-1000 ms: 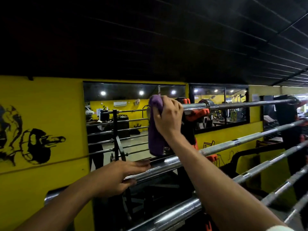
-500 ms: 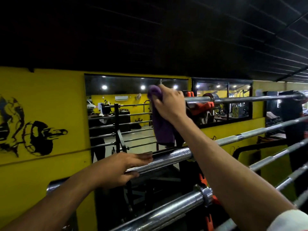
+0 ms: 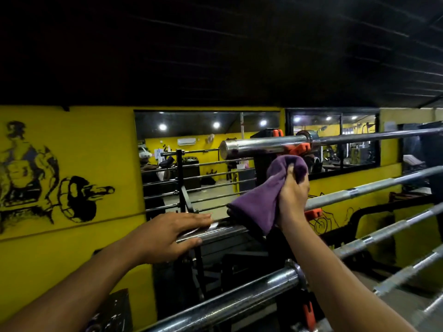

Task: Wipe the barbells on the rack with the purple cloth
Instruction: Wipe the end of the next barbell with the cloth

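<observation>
Purple cloth [image 3: 257,204] bunched in right hand [image 3: 293,195] fingers, below top barbell [image 3: 263,146]; left hand [image 3: 167,232] flat, fingers straight on 2nd barbell [image 3: 215,232].

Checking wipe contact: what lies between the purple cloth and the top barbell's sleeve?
Head view: nothing. The purple cloth, gripped by the right hand, sits just below the top barbell.

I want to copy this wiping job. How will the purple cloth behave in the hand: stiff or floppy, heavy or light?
Probably floppy: the purple cloth bunches in the right hand and its free end droops over the second barbell. It looks light, since one hand's grip carries it. Its soft folds suggest it should wrap round the top barbell easily.
</observation>
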